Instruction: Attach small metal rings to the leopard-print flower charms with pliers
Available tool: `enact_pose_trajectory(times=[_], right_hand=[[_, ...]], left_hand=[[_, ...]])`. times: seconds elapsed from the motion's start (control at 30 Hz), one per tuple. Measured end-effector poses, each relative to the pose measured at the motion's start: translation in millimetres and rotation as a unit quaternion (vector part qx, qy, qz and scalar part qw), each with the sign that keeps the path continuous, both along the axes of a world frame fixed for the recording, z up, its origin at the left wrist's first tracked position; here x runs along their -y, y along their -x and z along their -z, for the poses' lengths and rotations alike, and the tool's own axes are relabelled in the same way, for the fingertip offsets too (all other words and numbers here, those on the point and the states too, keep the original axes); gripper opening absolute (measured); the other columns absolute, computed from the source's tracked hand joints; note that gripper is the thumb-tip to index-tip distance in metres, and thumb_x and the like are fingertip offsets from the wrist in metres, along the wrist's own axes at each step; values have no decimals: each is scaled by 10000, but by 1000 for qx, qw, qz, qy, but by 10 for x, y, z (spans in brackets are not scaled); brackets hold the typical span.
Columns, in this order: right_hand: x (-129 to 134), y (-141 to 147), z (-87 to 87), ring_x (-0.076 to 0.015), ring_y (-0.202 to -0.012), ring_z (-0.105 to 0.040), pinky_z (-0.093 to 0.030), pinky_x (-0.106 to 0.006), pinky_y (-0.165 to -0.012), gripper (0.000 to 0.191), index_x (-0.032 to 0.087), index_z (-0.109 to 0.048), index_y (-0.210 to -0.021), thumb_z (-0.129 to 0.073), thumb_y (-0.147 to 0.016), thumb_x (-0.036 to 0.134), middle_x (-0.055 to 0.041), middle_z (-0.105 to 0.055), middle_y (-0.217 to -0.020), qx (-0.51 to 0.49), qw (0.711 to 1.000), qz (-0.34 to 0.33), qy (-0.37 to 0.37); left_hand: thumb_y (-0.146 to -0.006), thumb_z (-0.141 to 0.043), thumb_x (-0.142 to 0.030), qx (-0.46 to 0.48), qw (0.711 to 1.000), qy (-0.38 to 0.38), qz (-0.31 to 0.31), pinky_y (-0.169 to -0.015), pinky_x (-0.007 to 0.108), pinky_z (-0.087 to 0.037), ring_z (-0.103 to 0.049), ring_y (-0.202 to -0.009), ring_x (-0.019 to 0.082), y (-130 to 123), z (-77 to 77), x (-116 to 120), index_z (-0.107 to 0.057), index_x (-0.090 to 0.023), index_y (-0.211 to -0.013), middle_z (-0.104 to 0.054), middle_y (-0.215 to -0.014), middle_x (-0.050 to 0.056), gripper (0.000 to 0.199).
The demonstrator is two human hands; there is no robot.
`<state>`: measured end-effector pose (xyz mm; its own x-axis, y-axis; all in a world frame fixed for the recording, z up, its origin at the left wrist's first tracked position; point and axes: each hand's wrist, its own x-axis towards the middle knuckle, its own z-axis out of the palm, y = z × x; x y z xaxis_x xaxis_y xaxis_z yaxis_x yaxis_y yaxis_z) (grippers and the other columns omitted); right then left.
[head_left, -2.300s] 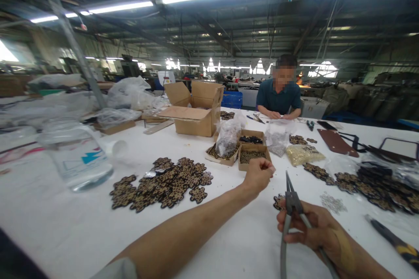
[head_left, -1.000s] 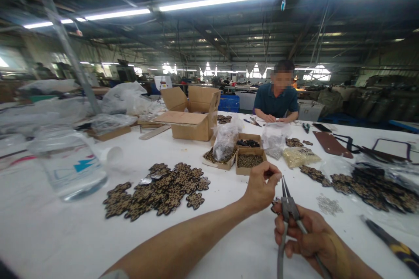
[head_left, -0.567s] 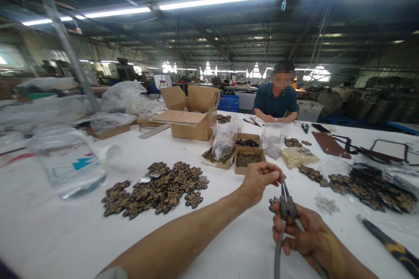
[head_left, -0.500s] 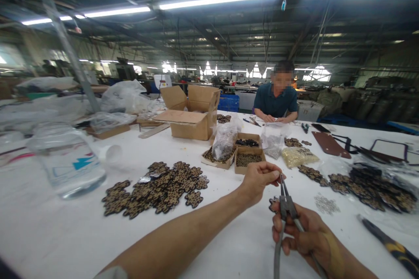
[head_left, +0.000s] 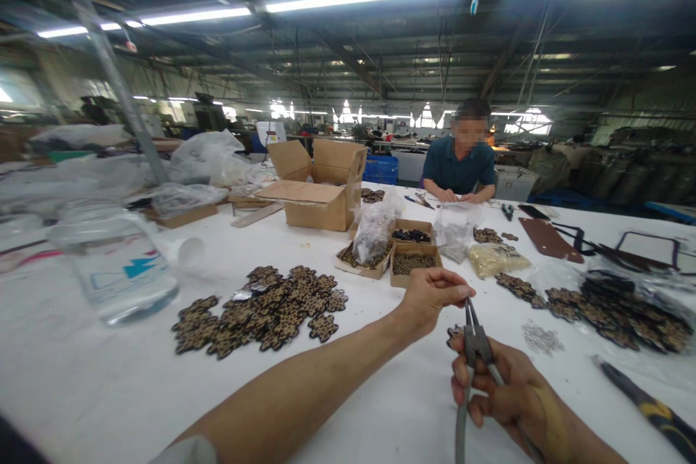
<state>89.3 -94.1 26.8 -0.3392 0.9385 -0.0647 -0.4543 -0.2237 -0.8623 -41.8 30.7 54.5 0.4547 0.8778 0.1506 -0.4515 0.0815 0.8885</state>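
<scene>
My right hand [head_left: 503, 388] is wrapped round a pair of pliers [head_left: 477, 341] with long thin jaws, which point up and away from me. At the jaw tips, thumb and forefinger of my left hand [head_left: 429, 297] pinch something too small to make out. A leopard-patterned flower-shaped patch [head_left: 454, 336] lies on the table, partly covered by the pliers and my right hand. Right of the pliers is a scatter of small silvery rings [head_left: 542, 338]. A big pile of the same patches [head_left: 266, 315] spreads to the left of my left forearm.
Small boxes of brass-coloured pieces [head_left: 416, 264] and black pieces stand ahead, before an open carton [head_left: 320, 210]. Dark-and-yellow-handled pliers [head_left: 647, 402] lie at right, near more patches [head_left: 614, 312]. A clear jar [head_left: 117, 268] stands left. Across the table [head_left: 370, 406] sits a co-worker [head_left: 460, 167].
My left fingertips are slightly lower and closer over the jaw tips. Otherwise both hands hold nearly the same place; the view has shifted a little.
</scene>
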Motion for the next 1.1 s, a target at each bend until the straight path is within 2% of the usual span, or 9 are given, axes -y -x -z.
enact_pose_trajectory(times=[0.2,0.33,0.4,0.5,0.57,0.63,0.8,0.97,1.1], right_hand=[[-10,31,-8,-216,-747,-617,-359,-240,-501,581,194,-643,-991,-542,-438,44,-33,-617,-789,0,998,56,-9],[-169,-131,0,-204,-758,-609,-391,-247,-523,551,189,-636,-935,-522,-421,27,-12,-602,-772,-22,985,171,-30],[-273,-245,40,-191,-728,-612,-420,-250,-526,518,194,-617,-921,-547,-441,11,3,-603,-751,-39,969,242,-15],[-401,-346,172,-188,-719,-634,-463,-259,-532,511,213,-580,-904,-552,-446,-14,19,-617,-743,-73,941,329,6],[-450,-337,275,-190,-751,-657,-473,-248,-528,502,222,-559,-899,-555,-458,-18,24,-625,-755,-96,928,360,4],[-474,-289,354,-182,-765,-669,-483,-237,-536,488,230,-544,-914,-581,-492,-11,31,-630,-764,-116,921,371,-4],[-497,-235,400,-158,-743,-672,-528,-243,-595,505,241,-538,-926,-602,-504,-29,57,-640,-752,-164,907,389,-10],[-537,-294,393,-168,-771,-690,-584,-326,-811,385,203,-570,-847,-761,-568,20,32,-670,-746,-196,922,330,46],[-564,-265,430,-171,-735,-690,-596,-329,-787,359,173,-588,-787,-898,-607,154,17,-674,-715,-191,928,313,66]], left_hand=[[-563,-904,-361,-15,1000,2,-15,-660,312,-500,-669,-680,181,-29,25,5,-676,-73,-822,-733,-816,148,449],[-618,-839,-481,-184,982,-37,-24,-607,293,-475,-629,-623,164,-92,24,178,-639,-112,-860,-698,-746,88,484],[-570,-834,-570,-298,949,-104,-15,-611,306,-469,-633,-662,198,-132,16,369,-632,-138,-928,-684,-763,73,595],[-373,-859,-657,-471,851,-231,-42,-738,404,-488,-637,-886,336,-179,12,694,-645,-153,-994,-666,-962,135,829],[-362,-856,-625,-523,803,-281,-61,-844,461,-468,-592,-1027,404,-208,31,855,-635,-155,-1085,-627,-1088,170,890],[-415,-838,-511,-547,779,-297,-72,-873,473,-454,-568,-1055,410,-239,71,928,-618,-150,-1125,-597,-1125,178,826],[-444,-737,-273,-552,768,-313,-84,-825,443,-461,-562,-967,355,-320,190,845,-608,-134,-1082,-581,-1075,172,666],[-552,-696,-331,-516,769,-368,-87,-888,477,-439,-551,-992,374,-365,291,788,-590,-104,-1209,-596,-1082,196,704],[-538,-690,-291,-520,777,-345,-83,-926,456,-420,-539,-1050,374,-348,351,815,-556,-113,-1289,-586,-1151,195,784]])
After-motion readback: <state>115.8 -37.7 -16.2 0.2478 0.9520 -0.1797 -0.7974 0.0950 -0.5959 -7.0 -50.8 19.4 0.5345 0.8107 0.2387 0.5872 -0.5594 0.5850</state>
